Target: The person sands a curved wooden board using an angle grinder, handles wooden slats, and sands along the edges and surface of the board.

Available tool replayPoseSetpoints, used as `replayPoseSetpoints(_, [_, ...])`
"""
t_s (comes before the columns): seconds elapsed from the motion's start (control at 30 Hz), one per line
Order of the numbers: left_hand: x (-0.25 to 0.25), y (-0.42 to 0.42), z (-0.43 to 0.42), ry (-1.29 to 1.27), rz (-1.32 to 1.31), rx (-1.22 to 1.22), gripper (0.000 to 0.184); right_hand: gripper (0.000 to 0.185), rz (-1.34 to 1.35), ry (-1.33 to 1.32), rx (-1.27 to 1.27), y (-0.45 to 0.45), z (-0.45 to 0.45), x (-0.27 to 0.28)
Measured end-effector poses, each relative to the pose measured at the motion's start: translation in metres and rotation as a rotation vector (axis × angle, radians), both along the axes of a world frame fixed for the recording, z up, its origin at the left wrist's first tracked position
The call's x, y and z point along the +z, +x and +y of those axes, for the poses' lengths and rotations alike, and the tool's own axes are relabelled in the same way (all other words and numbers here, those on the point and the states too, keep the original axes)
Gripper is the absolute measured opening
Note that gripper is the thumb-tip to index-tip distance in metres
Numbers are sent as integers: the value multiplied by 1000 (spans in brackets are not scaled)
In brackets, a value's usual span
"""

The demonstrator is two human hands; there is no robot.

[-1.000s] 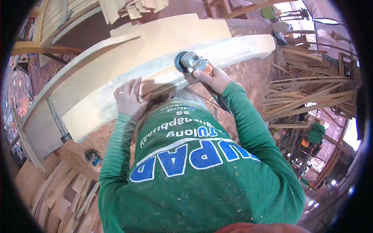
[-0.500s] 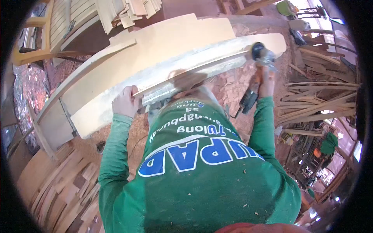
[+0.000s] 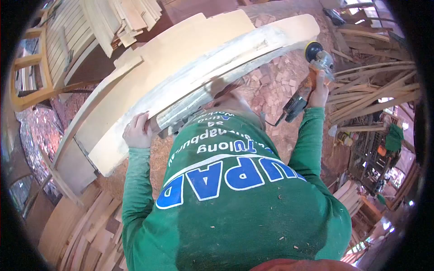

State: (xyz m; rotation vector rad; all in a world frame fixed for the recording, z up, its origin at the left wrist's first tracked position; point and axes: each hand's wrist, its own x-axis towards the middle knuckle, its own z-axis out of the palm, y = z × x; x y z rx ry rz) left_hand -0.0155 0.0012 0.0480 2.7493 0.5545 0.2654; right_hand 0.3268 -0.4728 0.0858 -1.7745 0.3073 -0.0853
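A long curved wooden piece (image 3: 217, 56), pale with whitish smears along its near band, stretches from lower left to upper right in front of me. My left hand (image 3: 138, 130) grips its near edge toward the left, fingers bent over the top. My right hand (image 3: 318, 89) is wrapped round an angle grinder (image 3: 296, 103) with an orange and black body. The grinder's round disc (image 3: 313, 51) is just off the right end of the curved piece, apart from it.
Thin curved strips (image 3: 379, 95) are piled at the right. Cut boards (image 3: 86, 230) lie at the lower left, and stacked slats (image 3: 131, 20) at the top. Wood scraps (image 3: 282, 83) cover the ground beyond the near edge. A cord trails from the grinder.
The right hand and grinder have moved from the middle of the curved piece to beyond its right end. My left hand stays at the near edge, while the view has shifted slightly.
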Motion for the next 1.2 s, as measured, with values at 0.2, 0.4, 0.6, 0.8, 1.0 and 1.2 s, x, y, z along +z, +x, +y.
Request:
replayPoseSetpoints(0.2, [-9, 6, 0, -275, 232, 74, 22, 57, 48, 28, 24, -27, 8, 4])
replayPoseSetpoints(0.4, [1, 112, -43, -983, 23, 237, 55, 52, 98, -36, 7, -32, 10, -6])
replayPoseSetpoints(0.6, [7, 283, -43, -869, -239, 251, 59, 50, 93, 23, 39, -10, -11, -32])
replayPoseSetpoints(0.8, [55, 514, 35, -915, -505, 368, 77, 50, 168, 42, 27, 8, -38, -44])
replayPoseSetpoints(1.0, [-8, 522, 76, -345, -236, 295, 74, 46, 164, 198, -18, 4, -49, -57])
replayPoseSetpoints(1.2, [-43, 384, 124, 57, 266, 660, 64, 44, 155, 67, 35, -4, -27, -45])
